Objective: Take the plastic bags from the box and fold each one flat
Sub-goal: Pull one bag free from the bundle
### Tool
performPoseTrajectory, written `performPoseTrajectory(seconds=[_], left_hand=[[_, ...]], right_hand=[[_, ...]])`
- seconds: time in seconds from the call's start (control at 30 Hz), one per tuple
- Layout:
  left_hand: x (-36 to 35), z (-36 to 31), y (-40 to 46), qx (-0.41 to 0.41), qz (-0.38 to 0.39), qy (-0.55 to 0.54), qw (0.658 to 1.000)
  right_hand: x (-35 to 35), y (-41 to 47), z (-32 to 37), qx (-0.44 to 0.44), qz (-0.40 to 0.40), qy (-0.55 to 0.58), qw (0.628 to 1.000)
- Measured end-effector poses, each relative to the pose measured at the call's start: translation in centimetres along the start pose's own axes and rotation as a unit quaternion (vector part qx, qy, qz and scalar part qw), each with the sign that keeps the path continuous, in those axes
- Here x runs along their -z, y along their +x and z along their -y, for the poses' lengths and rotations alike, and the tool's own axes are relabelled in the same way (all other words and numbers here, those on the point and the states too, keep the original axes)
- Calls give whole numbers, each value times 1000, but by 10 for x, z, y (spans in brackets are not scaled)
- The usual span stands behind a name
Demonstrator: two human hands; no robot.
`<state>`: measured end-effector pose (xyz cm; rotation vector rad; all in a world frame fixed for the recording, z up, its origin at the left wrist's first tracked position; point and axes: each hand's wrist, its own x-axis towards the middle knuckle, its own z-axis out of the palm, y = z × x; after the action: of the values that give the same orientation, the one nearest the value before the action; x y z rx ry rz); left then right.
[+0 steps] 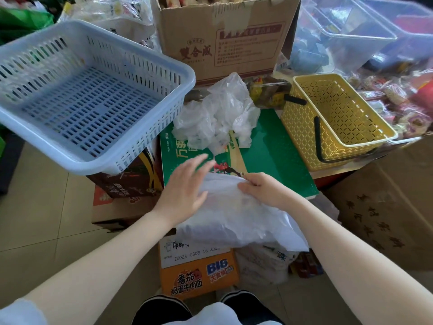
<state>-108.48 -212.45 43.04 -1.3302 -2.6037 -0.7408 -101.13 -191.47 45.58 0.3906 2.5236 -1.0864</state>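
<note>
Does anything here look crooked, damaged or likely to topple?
The blue basket sits tilted on stacked boxes, overhanging the floor, so it looks precarious. The cardboard box behind has a torn, ragged rim patched with tape. The yellow basket also leans. Crumpled plastic bags await folding.

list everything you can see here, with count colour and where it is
plastic bag being folded: 1, white, on the near edge of the green box, under both hands
crumpled plastic bags: a pile, count unclear, clear white, far end of the green box
green box: 1, green, centre
slotted basket: 1, pale blue, left, resting on cartons
handled basket: 1, yellow with black handles, right
open cardboard box: 1, brown, top centre
noodle carton: 1, orange, below the green box
clear tubs: at least 2, transparent, top right
wrapped snacks: many, mixed colours, far right
left hand: 1, flat on the bag
right hand: 1, pinching the bag's edge
</note>
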Motion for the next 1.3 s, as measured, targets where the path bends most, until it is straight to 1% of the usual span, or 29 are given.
performPoseTrajectory(seconds=[0.03,0.07,0.13,0.2,0.23,0.3,0.33,0.4,0.43,0.53,0.63,0.73,0.8,0.83,0.9,0.97,1.03,1.1,1.13,1.17,1.23,1.27,1.3], left_hand=[[-2,-1,5,-36,29,6,999],[-2,-4,10,-34,64,-8,997],[-4,2,13,35,104,-70,992],[-2,14,11,122,109,-147,975],[0,20,9,163,100,-192,962],[6,27,5,228,72,-282,929],[8,28,4,244,66,-317,914],[11,27,4,254,69,-359,895],[13,26,4,253,75,-369,891],[19,26,5,241,81,-386,887],[25,29,3,232,82,-389,888],[31,36,-1,235,62,-397,885],[34,44,-5,239,52,-406,881],[35,49,-8,238,51,-402,883],[36,58,-14,221,66,-355,906],[33,67,-23,202,95,-273,936],[27,78,-32,210,126,-190,951],[20,81,-37,222,166,-94,956],[16,77,-36,204,181,-48,961],[11,68,-32,166,183,-21,969],[6,37,-16,71,174,-39,981],[5,18,-7,40,174,-66,982],[4,2,3,27,177,-92,980]], right_hand=[[2,0,3,9,9,-1,1000],[4,1,5,17,8,7,1000],[11,2,4,34,-5,29,999],[18,3,-6,26,-25,49,998],[21,3,-11,15,-33,53,998],[24,6,-15,13,-31,16,999],[24,7,-12,36,-28,-21,999],[17,9,2,108,-17,-71,991],[10,12,10,140,-12,-85,986],[-15,18,27,189,-23,-111,975],[-32,21,35,188,-56,-141,970],[-37,20,35,182,-83,-182,963],[-39,19,26,176,-87,-213,957],[-39,17,22,160,-89,-222,958],[-37,12,10,111,-88,-232,962],[-31,7,-3,60,-87,-237,966],[-26,0,-13,20,-94,-228,969],[-22,-4,-16,2,-106,-192,976],[-21,-6,-13,4,-105,-172,979],[-20,-7,-9,13,-98,-157,983],[-18,-8,2,42,-70,-139,987],[-16,-8,8,55,-54,-135,988],[-13,-8,13,65,-37,-133,988]])
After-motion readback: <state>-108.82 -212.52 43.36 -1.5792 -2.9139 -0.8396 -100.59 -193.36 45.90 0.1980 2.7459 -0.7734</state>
